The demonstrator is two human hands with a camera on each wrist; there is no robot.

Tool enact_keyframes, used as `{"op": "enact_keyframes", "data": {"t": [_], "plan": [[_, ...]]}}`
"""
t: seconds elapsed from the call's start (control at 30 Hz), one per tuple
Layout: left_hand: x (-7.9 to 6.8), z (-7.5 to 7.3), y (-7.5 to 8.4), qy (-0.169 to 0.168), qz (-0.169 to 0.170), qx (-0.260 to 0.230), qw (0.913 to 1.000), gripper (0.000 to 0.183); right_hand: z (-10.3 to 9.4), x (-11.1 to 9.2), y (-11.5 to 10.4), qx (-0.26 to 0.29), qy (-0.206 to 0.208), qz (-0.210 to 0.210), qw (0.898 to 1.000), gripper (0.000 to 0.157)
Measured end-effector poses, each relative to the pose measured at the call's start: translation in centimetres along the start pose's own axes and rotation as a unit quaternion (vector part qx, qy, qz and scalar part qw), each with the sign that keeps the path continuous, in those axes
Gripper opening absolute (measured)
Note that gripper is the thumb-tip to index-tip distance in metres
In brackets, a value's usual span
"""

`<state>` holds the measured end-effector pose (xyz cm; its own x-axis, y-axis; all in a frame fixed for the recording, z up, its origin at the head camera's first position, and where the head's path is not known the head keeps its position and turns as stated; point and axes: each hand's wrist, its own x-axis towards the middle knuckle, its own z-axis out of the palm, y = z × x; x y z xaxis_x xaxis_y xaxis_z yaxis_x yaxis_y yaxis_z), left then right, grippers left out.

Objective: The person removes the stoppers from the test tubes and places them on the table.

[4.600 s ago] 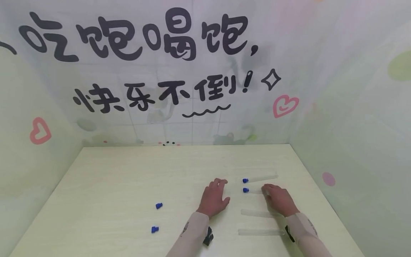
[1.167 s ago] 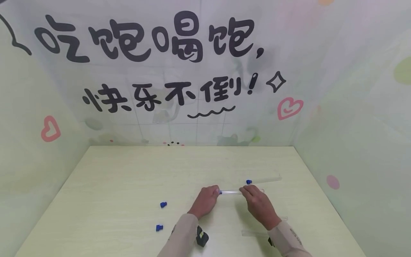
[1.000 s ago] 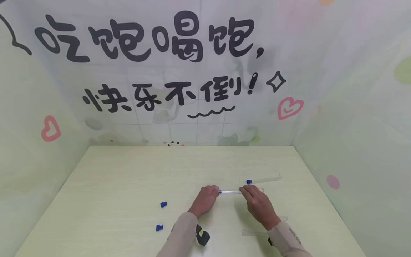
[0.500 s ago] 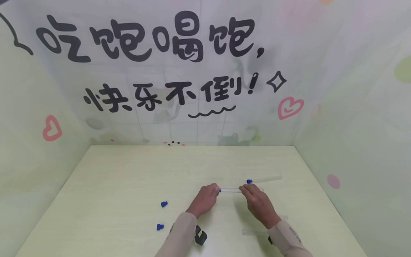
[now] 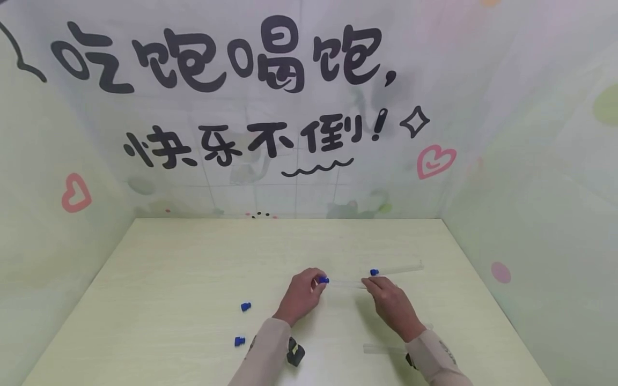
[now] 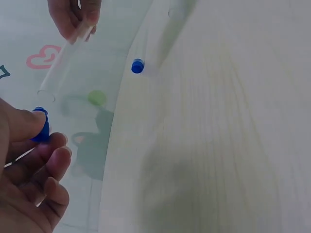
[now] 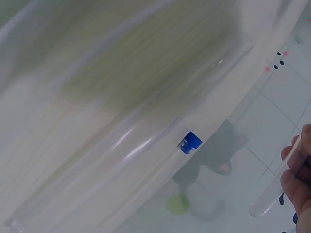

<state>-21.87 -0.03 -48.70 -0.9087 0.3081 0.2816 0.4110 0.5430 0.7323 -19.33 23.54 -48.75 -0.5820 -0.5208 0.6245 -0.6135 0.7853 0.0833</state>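
My left hand (image 5: pixel 299 295) pinches a blue test-tube stopper (image 6: pixel 43 127) between thumb and fingers. Facing it is the open mouth of a clear test tube (image 6: pixel 62 65); a small gap parts the two in the left wrist view. My right hand (image 5: pixel 393 305) holds that tube by its other part, and its rounded end sticks out past the fingers in the right wrist view. Both hands are raised over the table. Just beyond the right fingertips lies another clear tube (image 5: pixel 404 268) with a blue stopper (image 5: pixel 374 272) at its left end.
Two loose blue stoppers, the farther one (image 5: pixel 246 306) and the nearer one (image 5: pixel 240 341), lie on the table (image 5: pixel 193 257) left of my left arm. An unstoppered tube (image 5: pixel 381 349) lies partly under my right forearm, another just beyond it. Printed walls enclose the table.
Earlier, my hands reached over the table and this tube lay there with its stopper; both hands then held it. Now the stopper is off the tube's mouth, and my left hand has shifted slightly up-left.
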Motion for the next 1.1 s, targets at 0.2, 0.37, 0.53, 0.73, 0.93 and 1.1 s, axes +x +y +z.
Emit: {"op": "enact_keyframes", "data": {"t": [0.2, 0.37, 0.53, 0.73, 0.93, 1.1], "plan": [[0.2, -1.2, -1.0, 0.011, -0.016, 0.05, 0.9986, 0.01, -0.2, -0.5, 0.8, 0.001, 0.004, 0.028, 1.0, 0.037], [0.2, -2.3, -1.8, 0.005, -0.042, 0.09, 0.995, 0.011, -0.3, -1.3, 1.6, 0.007, -0.01, 0.064, 0.998, 0.035], [-0.3, -3.4, -3.2, 0.016, -0.053, 0.122, 0.991, 0.013, -0.1, -2.2, 2.6, 0.004, -0.016, 0.082, 0.996, 0.034], [-0.6, -4.8, -4.8, 0.034, -0.058, 0.143, 0.9874, 0.014, -0.2, -3.1, 3.5, 0.002, -0.028, 0.101, 0.994, 0.033], [-0.7, -6.2, -6.0, 0.035, -0.085, 0.156, 0.9835, 0.014, -0.2, -4.0, 4.2, -0.002, -0.04, 0.11, 0.993, 0.031], [-0.9, -7.3, -7.1, 0.026, -0.111, 0.17, 0.9789, 0.014, -0.3, -4.6, 4.5, 0.0, -0.063, 0.129, 0.99, 0.029]]}}
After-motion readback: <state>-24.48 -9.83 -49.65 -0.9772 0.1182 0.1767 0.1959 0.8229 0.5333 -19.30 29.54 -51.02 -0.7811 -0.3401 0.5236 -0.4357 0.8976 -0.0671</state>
